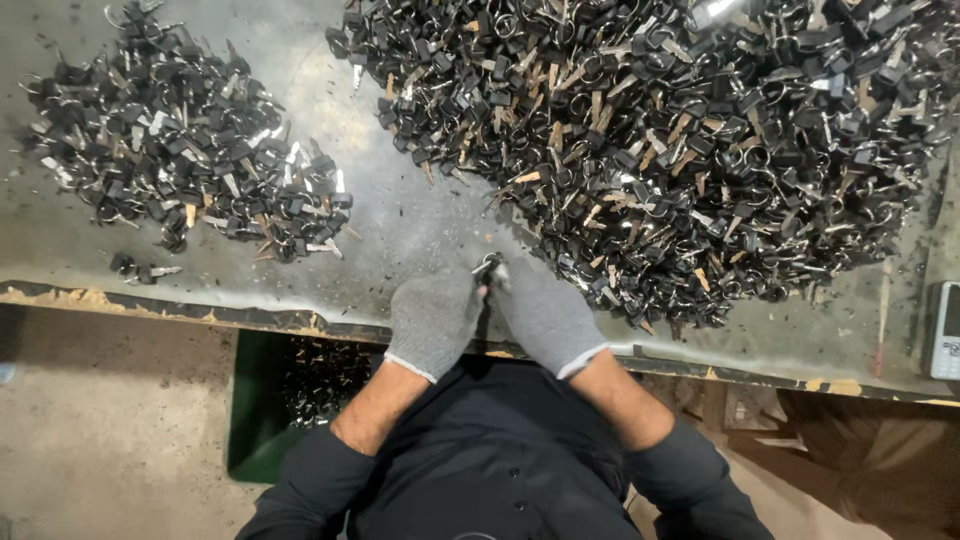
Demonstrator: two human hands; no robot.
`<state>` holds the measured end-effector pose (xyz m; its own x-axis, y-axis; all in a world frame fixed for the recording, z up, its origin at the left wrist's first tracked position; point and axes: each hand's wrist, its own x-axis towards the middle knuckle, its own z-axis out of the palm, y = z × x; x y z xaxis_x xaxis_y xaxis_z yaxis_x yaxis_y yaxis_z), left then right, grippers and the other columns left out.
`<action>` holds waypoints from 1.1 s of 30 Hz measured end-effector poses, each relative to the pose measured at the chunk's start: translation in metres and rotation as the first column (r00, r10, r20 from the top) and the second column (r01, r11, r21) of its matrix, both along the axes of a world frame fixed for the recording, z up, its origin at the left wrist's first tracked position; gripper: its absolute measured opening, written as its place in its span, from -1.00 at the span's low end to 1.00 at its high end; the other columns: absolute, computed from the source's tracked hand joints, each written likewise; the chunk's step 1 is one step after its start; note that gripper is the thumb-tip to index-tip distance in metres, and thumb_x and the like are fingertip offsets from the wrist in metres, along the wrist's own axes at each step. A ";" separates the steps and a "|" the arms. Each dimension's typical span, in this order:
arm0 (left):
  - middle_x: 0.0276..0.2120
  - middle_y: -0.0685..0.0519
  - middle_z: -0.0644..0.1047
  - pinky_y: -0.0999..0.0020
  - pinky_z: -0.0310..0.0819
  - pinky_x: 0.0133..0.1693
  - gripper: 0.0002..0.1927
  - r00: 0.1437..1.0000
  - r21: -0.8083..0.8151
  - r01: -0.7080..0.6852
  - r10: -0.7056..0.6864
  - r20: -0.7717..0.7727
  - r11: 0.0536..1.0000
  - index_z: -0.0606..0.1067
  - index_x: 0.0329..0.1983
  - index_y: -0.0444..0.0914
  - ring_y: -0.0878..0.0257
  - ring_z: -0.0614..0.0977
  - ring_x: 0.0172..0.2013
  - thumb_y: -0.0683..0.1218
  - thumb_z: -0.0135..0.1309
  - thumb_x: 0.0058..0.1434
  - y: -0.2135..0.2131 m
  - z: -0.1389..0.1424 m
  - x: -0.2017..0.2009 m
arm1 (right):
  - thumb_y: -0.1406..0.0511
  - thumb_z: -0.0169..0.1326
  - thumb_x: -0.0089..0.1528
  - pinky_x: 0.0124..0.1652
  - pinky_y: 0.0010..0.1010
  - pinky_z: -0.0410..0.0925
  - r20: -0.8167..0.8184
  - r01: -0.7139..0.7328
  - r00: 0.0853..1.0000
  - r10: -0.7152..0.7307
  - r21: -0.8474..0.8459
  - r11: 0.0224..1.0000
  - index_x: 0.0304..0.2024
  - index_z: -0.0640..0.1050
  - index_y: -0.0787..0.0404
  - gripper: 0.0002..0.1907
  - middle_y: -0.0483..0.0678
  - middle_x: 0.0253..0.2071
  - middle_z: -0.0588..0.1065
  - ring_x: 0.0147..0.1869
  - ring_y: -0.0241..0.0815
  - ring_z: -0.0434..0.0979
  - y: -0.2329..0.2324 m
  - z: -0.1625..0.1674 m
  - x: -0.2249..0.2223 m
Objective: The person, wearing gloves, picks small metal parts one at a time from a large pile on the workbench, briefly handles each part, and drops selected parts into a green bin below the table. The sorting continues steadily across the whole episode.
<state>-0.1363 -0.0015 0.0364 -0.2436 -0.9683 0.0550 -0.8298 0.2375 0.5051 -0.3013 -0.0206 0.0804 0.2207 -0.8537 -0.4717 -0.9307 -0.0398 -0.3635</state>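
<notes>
A: Closest to my camera is the dark jacket (490, 480), at six o'clock, with both bare forearms running up out of the sleeves toward the table edge (300, 320).

B: And the hands?

A: Both wear grey knit gloves. My left hand (432, 320) and my right hand (545, 315) meet just past the edge, fingertips pressed together around one small key (488, 266). I read both as pinching it from either side. The key sits at twelve o'clock from the two hands, right at the fingertips, touching both. Neither hand is clearly nearer.

B: Which way does it lie?

A: Too small and too covered by the gloves for me to tell its long axis. I only see a dark head and a glint of metal.

B: What's around it?

A: The big heap of keys (660, 140), black heads, rings and brassy blades, spreads from twelve to two o'clock of the hands, its near edge just beside my right glove. A smaller heap (180, 140) lies well apart at ten o'clock, with a stray pair of keys (140, 268) below it. A green bin (265, 400) holding more keys stands under the table at eight o'clock. A grey handheld device (945, 330) rests at three o'clock.
</notes>
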 end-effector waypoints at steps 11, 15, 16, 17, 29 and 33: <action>-0.39 -0.10 0.58 0.00 0.44 -0.21 -0.83 0.975 -0.067 0.096 -0.108 -0.194 0.993 0.60 -0.20 -0.20 -0.07 0.60 -0.29 -0.06 0.19 0.17 -0.035 0.007 0.012 | 0.19 0.09 0.26 -0.13 0.00 0.51 -0.053 -0.239 0.970 0.236 -0.046 0.970 0.07 0.36 0.40 -0.53 0.35 -0.05 0.51 -0.13 0.27 0.64 0.019 -0.006 0.011; -0.33 -0.09 0.62 0.02 0.47 -0.21 -0.78 0.943 -0.113 0.085 -0.116 -0.311 0.990 0.59 -0.18 -0.19 -0.07 0.61 -0.26 -0.10 0.24 0.10 -0.030 -0.006 0.008 | 0.18 -0.06 0.41 -0.07 -0.01 0.50 -0.159 0.085 0.985 -0.070 0.087 0.993 0.08 0.37 0.35 -0.64 0.28 -0.14 0.59 -0.05 0.23 0.65 0.014 -0.005 0.003; -0.33 -0.06 0.62 0.03 0.48 -0.19 -0.78 0.947 -0.138 0.064 -0.104 -0.305 0.988 0.59 -0.19 -0.18 -0.06 0.62 -0.25 -0.12 0.25 0.07 -0.026 -0.009 0.010 | 0.15 -0.06 0.42 -0.07 -0.02 0.49 -0.098 0.185 0.980 -0.176 0.092 0.979 0.06 0.38 0.33 -0.63 0.29 -0.15 0.59 -0.04 0.23 0.65 0.014 -0.004 -0.004; -0.35 -0.08 0.61 0.01 0.47 -0.22 -0.70 0.951 -0.096 0.023 -0.051 -0.304 0.995 0.58 -0.11 -0.21 -0.07 0.61 -0.27 -0.11 0.27 0.06 -0.023 -0.011 0.010 | 0.16 0.00 0.37 -0.10 -0.01 0.49 -0.013 0.137 0.990 -0.137 0.003 0.990 0.04 0.39 0.35 -0.62 0.30 -0.14 0.57 -0.07 0.25 0.63 0.013 -0.007 -0.004; -0.36 -0.09 0.55 -0.02 0.42 -0.27 -0.79 0.981 -0.187 0.107 -0.134 -0.143 0.977 0.54 -0.20 -0.25 -0.10 0.58 -0.32 -0.16 0.21 0.09 -0.023 -0.024 0.012 | 0.17 0.06 0.31 -0.17 -0.01 0.47 0.118 0.070 0.991 -0.066 -0.031 0.997 -0.02 0.45 0.25 -0.68 0.19 -0.15 0.54 -0.12 0.26 0.60 -0.005 -0.009 -0.003; -0.37 -0.09 0.53 -0.03 0.42 -0.24 -0.78 0.977 -0.260 0.063 -0.113 -0.182 0.964 0.53 -0.22 -0.25 -0.11 0.57 -0.30 -0.20 0.17 0.03 -0.020 -0.024 0.010 | 0.25 0.02 0.30 -0.16 -0.05 0.49 0.142 0.024 0.990 0.006 -0.211 0.977 0.06 0.42 0.34 -0.64 0.21 -0.12 0.54 -0.06 0.25 0.60 -0.004 -0.010 0.006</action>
<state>-0.1262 -0.0213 0.0125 -0.2876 -0.8922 0.3482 -0.6924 0.4449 0.5681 -0.2958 -0.0246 0.0705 0.2639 -0.9331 -0.2443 -0.8712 -0.1219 -0.4756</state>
